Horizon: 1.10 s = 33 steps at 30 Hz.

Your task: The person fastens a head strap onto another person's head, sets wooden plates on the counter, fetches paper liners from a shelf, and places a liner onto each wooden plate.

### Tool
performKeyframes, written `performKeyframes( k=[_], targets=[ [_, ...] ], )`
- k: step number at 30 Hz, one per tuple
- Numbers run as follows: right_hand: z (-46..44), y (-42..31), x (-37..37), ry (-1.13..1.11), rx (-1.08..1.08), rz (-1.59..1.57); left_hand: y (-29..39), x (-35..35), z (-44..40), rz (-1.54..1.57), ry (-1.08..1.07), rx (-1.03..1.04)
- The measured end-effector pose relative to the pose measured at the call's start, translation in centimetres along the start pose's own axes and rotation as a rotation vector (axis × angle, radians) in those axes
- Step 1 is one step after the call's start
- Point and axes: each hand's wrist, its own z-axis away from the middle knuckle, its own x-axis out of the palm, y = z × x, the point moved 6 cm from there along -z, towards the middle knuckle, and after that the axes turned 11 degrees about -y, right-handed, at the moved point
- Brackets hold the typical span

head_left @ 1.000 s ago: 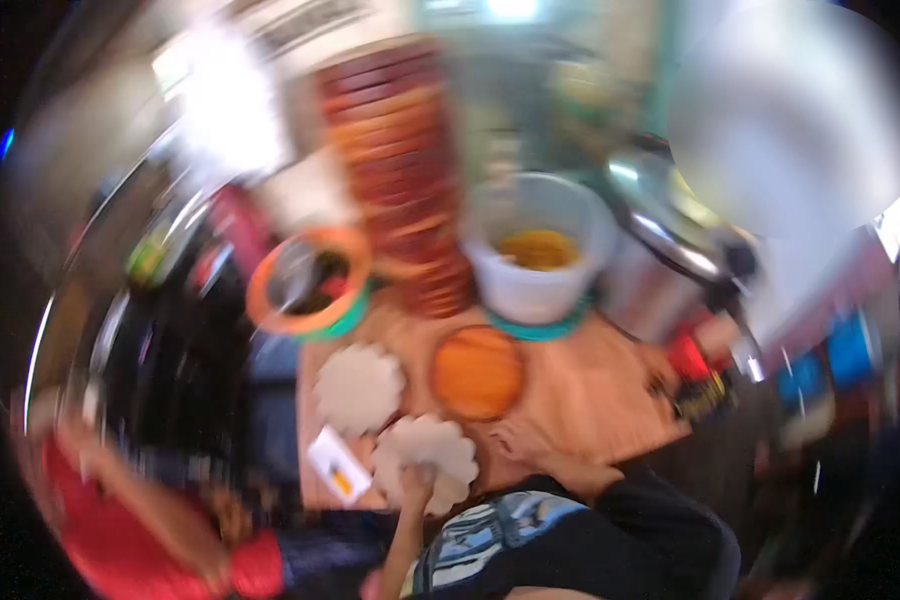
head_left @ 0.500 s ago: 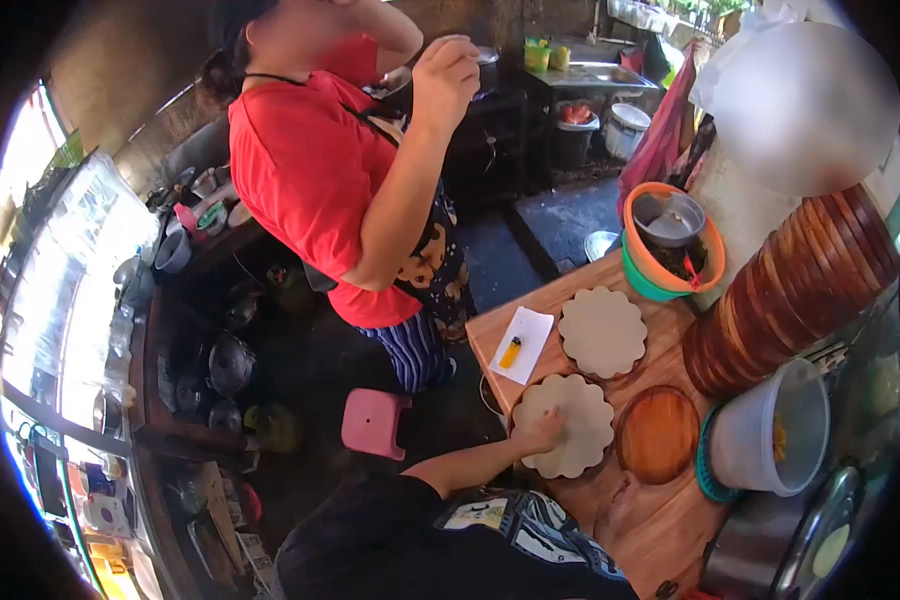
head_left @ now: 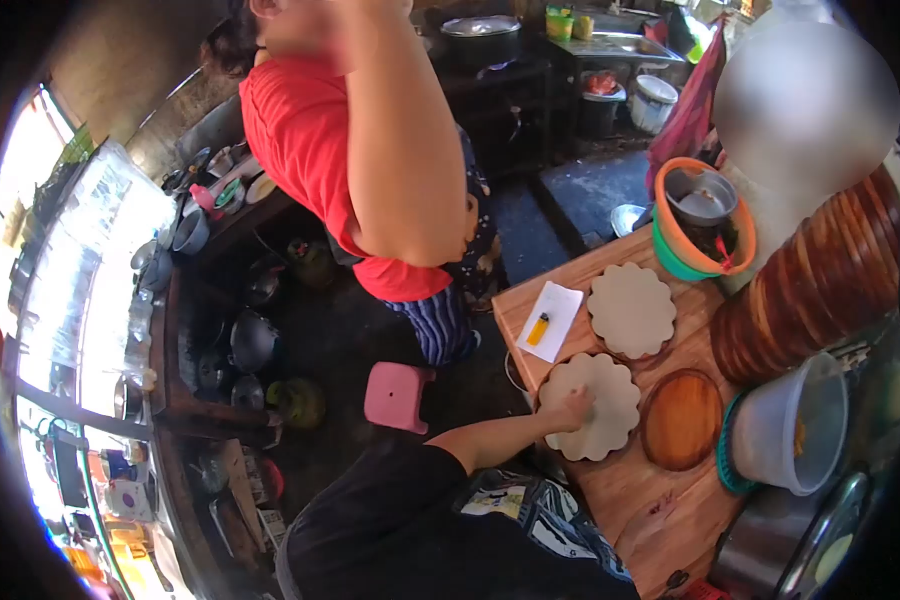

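My left hand (head_left: 571, 409), at the end of the arm from my black sleeve, rests on a beige scalloped sheet (head_left: 608, 432). Its fingers look curled and drawn together; anything inside them is too small to make out. What looks like my right hand (head_left: 656, 510) lies low over the tabletop, its fingers blending with the wood. Beyond the first sheet is a second scalloped sheet (head_left: 632, 310) on a dark base. To the right sits a round wooden plate (head_left: 682, 420). A yellow lighter (head_left: 538, 330) lies on white paper (head_left: 562, 312).
Wooden plates (head_left: 820, 280) form a tall leaning stack at right, beside a clear plastic tub (head_left: 785, 430). An orange basin (head_left: 738, 215) holds a metal bowl (head_left: 700, 196). A person in a red shirt (head_left: 300, 140) stands ahead. A pink stool (head_left: 395, 397) is left of the wooden table (head_left: 595, 500).
The view has shifted, so the table and its things appear further right and higher. My left hand stays on the near sheet. The person's raised arm looms larger, its hand up by the face.
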Motion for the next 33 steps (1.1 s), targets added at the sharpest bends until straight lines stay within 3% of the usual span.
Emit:
performKeyframes(
  k=[1,2,3,4,6,11,13,14,15,16,17,18,25,33],
  targets=[
    [1.0,-2.8,0.2,-0.006,-0.007,-0.016,0.1,-0.1,-0.3,-0.002,0.013,-0.059],
    [2.1,-5.7,-0.1,-0.079,0.172,-0.075,-0.3,-0.4,-0.6,-0.009,0.036,-0.112],
    [2.7,-7.5,0.1,-0.146,0.348,-0.133,-0.2,-0.3,-0.6,-0.070,0.032,-0.069],
    [3.0,-7.9,0.4,-0.165,0.369,-0.092,-0.1,-0.1,-0.6,-0.134,0.028,-0.020],
    [3.7,-8.4,0.7,-0.157,0.245,0.146,0.4,-1.1,0.7,-0.169,-0.017,0.083],
    [4.6,-8.4,1.2,-0.127,0.143,0.445,-0.4,0.5,-1.0,-0.069,-0.029,0.065],
    [8.2,8.6,8.7,0.062,-0.103,0.893,-0.8,0.4,-1.3,-0.001,-0.048,0.049],
    [7.9,5.8,7.7,0.064,-0.105,0.893,-0.3,-0.4,-0.4,-0.030,-0.057,0.056],
    [7.4,2.8,5.9,0.042,0.091,0.695,0.1,-1.0,0.3,-0.059,-0.068,0.062],
    [7.0,0.2,5.2,0.037,0.138,0.681,0.6,-1.8,1.2,-0.058,-0.067,0.063],
    [6.8,-0.7,5.0,0.041,0.154,0.679,0.9,-3.0,2.4,0.054,-0.082,0.017],
    [6.7,-1.2,4.8,0.044,0.159,0.682,0.7,-3.5,2.9,0.171,-0.101,-0.030],
    [6.3,-3.8,3.6,0.035,0.205,0.683,0.4,-3.2,1.6,0.093,-0.139,-0.001],
    [5.7,-4.1,3.9,0.019,0.213,0.705,-0.1,-2.6,1.0,0.261,-0.131,-0.064]
  ],
)
